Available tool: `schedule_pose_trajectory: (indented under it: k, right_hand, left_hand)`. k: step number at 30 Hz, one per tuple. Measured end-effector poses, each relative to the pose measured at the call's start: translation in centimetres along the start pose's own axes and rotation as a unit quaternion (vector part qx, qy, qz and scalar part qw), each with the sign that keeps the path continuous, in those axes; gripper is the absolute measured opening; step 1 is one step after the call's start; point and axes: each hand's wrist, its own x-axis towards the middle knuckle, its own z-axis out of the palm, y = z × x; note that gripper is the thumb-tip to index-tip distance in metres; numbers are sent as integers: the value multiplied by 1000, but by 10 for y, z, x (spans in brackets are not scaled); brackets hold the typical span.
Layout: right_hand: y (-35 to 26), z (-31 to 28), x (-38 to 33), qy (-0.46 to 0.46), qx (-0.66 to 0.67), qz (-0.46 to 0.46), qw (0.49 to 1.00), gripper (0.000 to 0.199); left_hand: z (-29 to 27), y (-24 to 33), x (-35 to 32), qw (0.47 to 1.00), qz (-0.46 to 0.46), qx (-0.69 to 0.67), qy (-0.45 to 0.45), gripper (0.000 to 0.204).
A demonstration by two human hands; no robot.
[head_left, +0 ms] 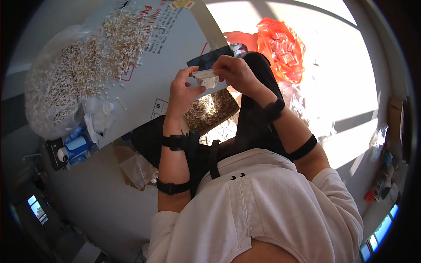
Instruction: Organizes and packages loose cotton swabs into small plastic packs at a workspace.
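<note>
Up front, left hand (pixel 183 93) and right hand (pixel 234 73) pinch a small clear packet (pixel 207 79) between them.

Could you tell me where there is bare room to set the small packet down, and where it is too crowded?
Both hands, left and right, hold the packet. Free: the sunlit floor right of the orange bag, and the white board between the swabs and the hands. Crowded: the swab heap and the clutter by the blue bottle.

Small packet held between both hands, above the lap.
The packet (pixel 207 79) sits between left hand (pixel 184 92) and right hand (pixel 234 72); cotton swabs (pixel 92 61) lie left (on a sheet (pixel 175 39)), a plastic bag (pixel 280 48) right.
</note>
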Motion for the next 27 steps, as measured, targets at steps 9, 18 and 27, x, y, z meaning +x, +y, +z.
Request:
schedule_pose_trajectory:
  k: [9, 18, 27]
  right_hand:
    - [-15, -1, -8, 46, 182, 256, 948, 28]
    - [-30, 19, -22, -2, 460, 191, 867, 20]
    - [-44, 14, -27, -7, 288, -20, 958, 27]
  left_hand:
    - [-2, 5, -9, 1000, 14, -12, 20, 28]
    - [-4, 46, -32, 970, 204, 101, 89, 47]
    - [-5, 73, -25, 984, 109, -131, 48, 42]
